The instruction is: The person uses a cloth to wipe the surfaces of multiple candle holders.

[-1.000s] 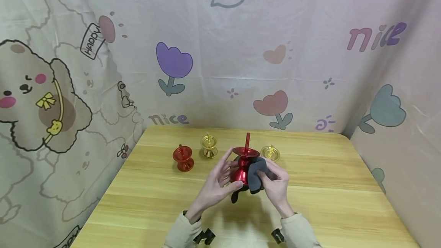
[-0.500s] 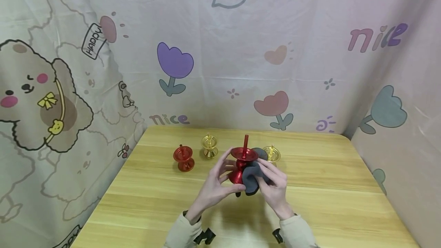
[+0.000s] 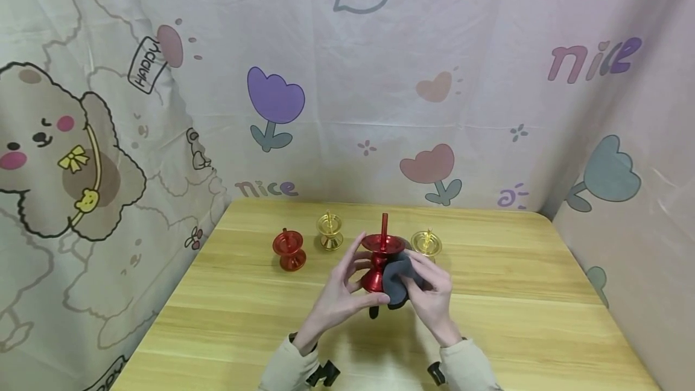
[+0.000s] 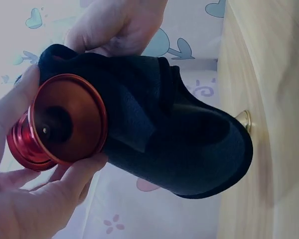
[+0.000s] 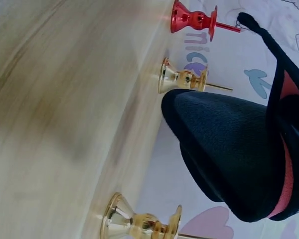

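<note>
To the left of the left hand, a small red candle holder [image 3: 288, 250] is standing on the desk [image 3: 217, 318], with a gold candle holder [image 3: 329, 231] just beyond the fingertips. The left hand [image 3: 339, 291] is curling its fingers and thumb around the base and stem of the tall red candle holder [image 3: 380, 261], keeping it raised above the desk; the left wrist view is showing the fingers [image 4: 65, 174] pinching the round foot [image 4: 65, 119] at its rim. Against the holder's right side, the right hand [image 3: 431, 297] is pressing a dark cloth [image 3: 396, 279], with its fingers wrapping the cloth around the stem. Past the right hand's fingertips, another gold candle holder [image 3: 426, 241] is standing on the desk.

Wiping well here probably means the left hand is gripping only the rim and turning the holder slowly, so the cloth is reaching all around the stem and under the dish. Judging by the thin upright pin [image 3: 383, 222], the cloth should be kept clear of it, or it may snag and tip the piece.
</note>
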### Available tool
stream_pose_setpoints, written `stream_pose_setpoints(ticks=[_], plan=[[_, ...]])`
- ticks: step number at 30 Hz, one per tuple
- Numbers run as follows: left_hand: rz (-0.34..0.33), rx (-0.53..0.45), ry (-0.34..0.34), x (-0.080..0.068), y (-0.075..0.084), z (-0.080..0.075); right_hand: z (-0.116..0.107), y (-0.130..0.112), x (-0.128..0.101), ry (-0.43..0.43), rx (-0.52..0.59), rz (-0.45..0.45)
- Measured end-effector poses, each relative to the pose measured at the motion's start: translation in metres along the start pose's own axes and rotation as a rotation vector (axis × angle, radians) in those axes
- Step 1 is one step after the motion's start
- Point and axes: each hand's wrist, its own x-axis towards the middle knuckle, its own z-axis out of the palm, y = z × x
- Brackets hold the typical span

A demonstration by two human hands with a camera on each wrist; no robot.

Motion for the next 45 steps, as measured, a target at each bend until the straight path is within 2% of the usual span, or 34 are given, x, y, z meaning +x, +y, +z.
stream_pose_setpoints(ticks=[3, 6, 8, 12, 14, 16, 20, 23, 26, 28, 31, 34, 36, 40, 45], plan=[[0.012, 0.008, 0.019, 0.0001, 0.0013, 0.0007, 0.0013, -0.0004, 0.0008, -0.006, -0.001, -0.035], [0.026, 0.022, 0.027, -0.0005, 0.0013, -0.0002, 0.0014, -0.0011, 0.0015, -0.006, -0.01, -0.021], [0.036, 0.016, 0.022, -0.0008, 0.0006, -0.0011, 0.0009, -0.0019, 0.0017, -0.004, 0.0, 0.034], [0.039, -0.023, -0.002, -0.0014, -0.0021, -0.0024, -0.0006, -0.0043, 0.0017, 0.022, 0.041, 0.199], [0.025, -0.036, -0.017, -0.0014, -0.0026, -0.0024, -0.0012, -0.0049, 0.0015, 0.028, 0.057, 0.235], [-0.003, -0.031, -0.02, -0.001, -0.0024, -0.0018, -0.0014, -0.0043, 0.0005, 0.019, 0.049, 0.21], [-0.039, 0.005, 0.005, -0.0005, -0.0012, -0.0007, -0.0003, -0.0007, -0.0013, -0.019, -0.041, 0.035], [-0.023, 0.025, 0.017, -0.0005, -0.0007, -0.0005, 0.0013, 0.0013, -0.0013, -0.024, -0.117, -0.08], [0.0, 0.036, 0.024, -0.0011, -0.0009, -0.0002, 0.0018, 0.0015, -0.0006, -0.021, -0.134, -0.106], [0.01, 0.045, 0.033, -0.0015, -0.0014, 0.0002, 0.0013, 0.0008, -0.0008, -0.019, -0.116, -0.057], [0.025, 0.03, 0.027, -0.0017, -0.0022, 0.0004, 0.0, -0.0009, -0.0019, 0.005, -0.042, 0.103], [0.029, -0.008, -0.018, -0.0017, -0.0027, -0.0002, -0.0011, -0.0028, -0.0032, 0.049, 0.036, 0.255], [0.02, -0.023, -0.051, -0.0016, -0.0027, -0.0007, -0.0019, -0.004, -0.0039, 0.066, 0.064, 0.304], [-0.019, -0.007, -0.057, -0.002, -0.0014, -0.0014, -0.0025, -0.0042, -0.0045, 0.025, 0.007, 0.245], [-0.038, -0.001, -0.025, -0.0028, 0.0009, 0.0002, -0.0005, -0.0018, -0.0032, -0.012, -0.027, 0.061]])
